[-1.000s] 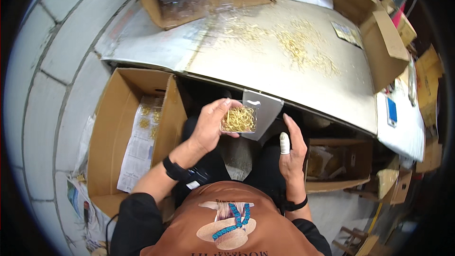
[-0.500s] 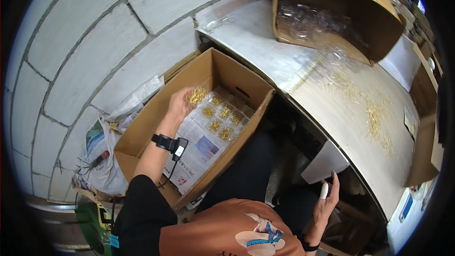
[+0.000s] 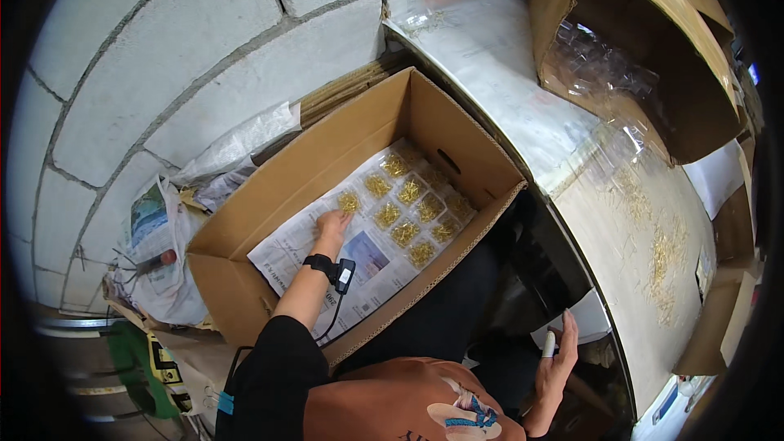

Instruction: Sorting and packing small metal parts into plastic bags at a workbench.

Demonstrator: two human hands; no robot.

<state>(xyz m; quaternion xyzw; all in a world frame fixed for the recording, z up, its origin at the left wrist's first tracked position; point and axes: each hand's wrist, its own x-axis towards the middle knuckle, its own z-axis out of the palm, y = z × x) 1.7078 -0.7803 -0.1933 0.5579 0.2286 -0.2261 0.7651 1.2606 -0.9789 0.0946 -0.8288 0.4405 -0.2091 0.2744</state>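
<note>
Inside a large open cardboard box point(image 3: 327, 139), my left hand point(image 3: 332, 224) reaches down and grips the near edge of a small clear plastic box of gold-coloured pin-like pieces point(image 3: 349, 200). That small box is at the newspaper point(image 3: 302, 241) lining the bottom. Beside it several similar filled boxes stand in rows, among them a filled clear box point(image 3: 387, 214). My wrist wears a black band with a small device and cable. Over by the table's edge, my right hand point(image 3: 559, 357) is raised with fingers stretched out, holding nothing; one finger has a white covering.
A pale table point(image 3: 604, 204) to the right carries a scatter of loose gold pieces point(image 3: 665, 261). At its back lies a tipped cardboard carton point(image 3: 637, 33) with clear plastic pieces point(image 3: 600, 61) spilling out. A block wall point(image 3: 163, 57) and a stuffed plastic bag point(image 3: 159, 245) are on the left.
My left hand has lowered the small box of gold pieces from above the carton's far-left side to the newspaper, beside the rows. The whole view has shifted; my right hand stays raised and open.
</note>
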